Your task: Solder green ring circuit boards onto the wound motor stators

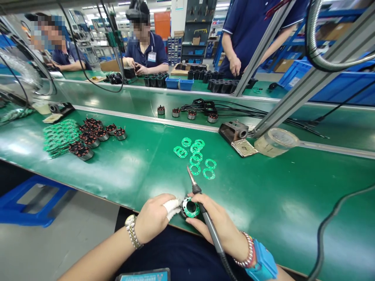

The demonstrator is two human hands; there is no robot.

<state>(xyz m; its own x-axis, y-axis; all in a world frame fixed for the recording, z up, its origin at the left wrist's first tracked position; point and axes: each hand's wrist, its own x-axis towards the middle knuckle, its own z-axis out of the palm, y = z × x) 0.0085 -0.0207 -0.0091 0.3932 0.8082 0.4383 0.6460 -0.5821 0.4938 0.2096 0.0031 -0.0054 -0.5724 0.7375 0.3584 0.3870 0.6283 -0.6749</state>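
My left hand (155, 214), with white coverings on its fingertips, is closed against the left side of a motor stator (183, 210). A green ring-shaped circuit board (191, 214) sits on that stator's face, tilted toward me. My right hand (221, 224) has a soldering iron (208, 222) in its grip, tip pointing up and away from me. Its thumb and a finger also touch the stator's right side. Beyond the iron's tip lie several loose green ring boards (195, 158). Part of the stator is hidden behind my fingers.
Wound stators (90, 136) and a heap of green boards (60, 136) sit left. At right are an iron stand (234, 130), a sponge (244, 148) and a tape roll (277, 141). A slanted metal post (272, 78) and black cable (325, 222) flank the bench. People work opposite.
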